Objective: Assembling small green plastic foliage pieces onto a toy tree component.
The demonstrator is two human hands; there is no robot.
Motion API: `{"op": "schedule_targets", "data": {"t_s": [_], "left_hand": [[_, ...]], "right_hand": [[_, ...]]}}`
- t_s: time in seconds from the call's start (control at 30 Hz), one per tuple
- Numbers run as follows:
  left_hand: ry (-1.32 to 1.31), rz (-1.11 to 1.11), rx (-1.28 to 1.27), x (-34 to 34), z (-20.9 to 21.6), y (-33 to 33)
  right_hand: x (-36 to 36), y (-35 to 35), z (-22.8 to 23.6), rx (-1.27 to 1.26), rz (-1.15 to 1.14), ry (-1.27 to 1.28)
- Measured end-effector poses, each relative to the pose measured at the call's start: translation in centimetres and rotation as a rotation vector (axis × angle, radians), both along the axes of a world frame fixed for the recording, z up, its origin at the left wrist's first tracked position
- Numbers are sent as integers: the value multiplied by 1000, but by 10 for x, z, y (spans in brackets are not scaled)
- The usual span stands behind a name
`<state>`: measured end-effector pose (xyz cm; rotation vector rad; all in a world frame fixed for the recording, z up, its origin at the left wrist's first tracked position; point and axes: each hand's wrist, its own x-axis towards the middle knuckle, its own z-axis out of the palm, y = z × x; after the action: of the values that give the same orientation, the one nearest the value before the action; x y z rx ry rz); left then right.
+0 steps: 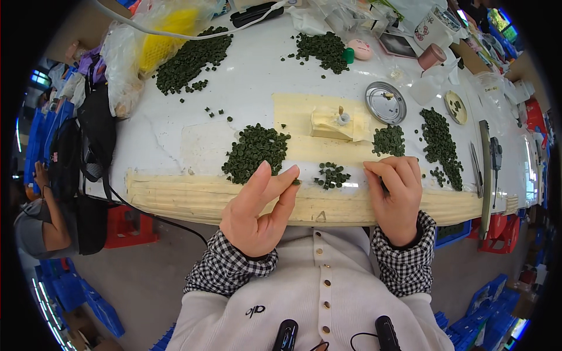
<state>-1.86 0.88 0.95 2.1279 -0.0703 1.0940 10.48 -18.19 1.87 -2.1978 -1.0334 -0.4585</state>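
Left hand (254, 213) pinches a green piece (297, 182), long axis seemingly sideways; I can't tell the right hand (398, 202) grip.

The green piece (297, 182) between the left fingers (285, 177) is mostly covered. A dark thing (384, 186) under the right fingers (390, 173) is too hidden to tell. Beyond the left fingers, the upper edge crops a white cable (153, 33).

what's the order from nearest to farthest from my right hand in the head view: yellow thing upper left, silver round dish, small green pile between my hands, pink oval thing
From the right hand:
1. Small green pile, just left
2. Silver round dish, straight beyond
3. Pink oval thing, farther back
4. Yellow thing, far left
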Motion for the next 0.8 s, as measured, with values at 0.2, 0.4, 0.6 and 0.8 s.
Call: {"op": "schedule_targets", "data": {"t_s": [0.2, 0.4, 0.6, 0.8], "left_hand": [[0, 3, 6, 0, -1, 0], [1, 4, 1, 0, -2, 1], [41, 9, 5, -1, -1, 1], [59, -6, 9, -2, -1, 2]], "right_hand": [[0, 0, -1, -6, 0, 2], [0, 0, 0, -11, 3, 14], [0, 0, -1, -4, 5, 16], [0, 0, -1, -6, 8, 15]]}}
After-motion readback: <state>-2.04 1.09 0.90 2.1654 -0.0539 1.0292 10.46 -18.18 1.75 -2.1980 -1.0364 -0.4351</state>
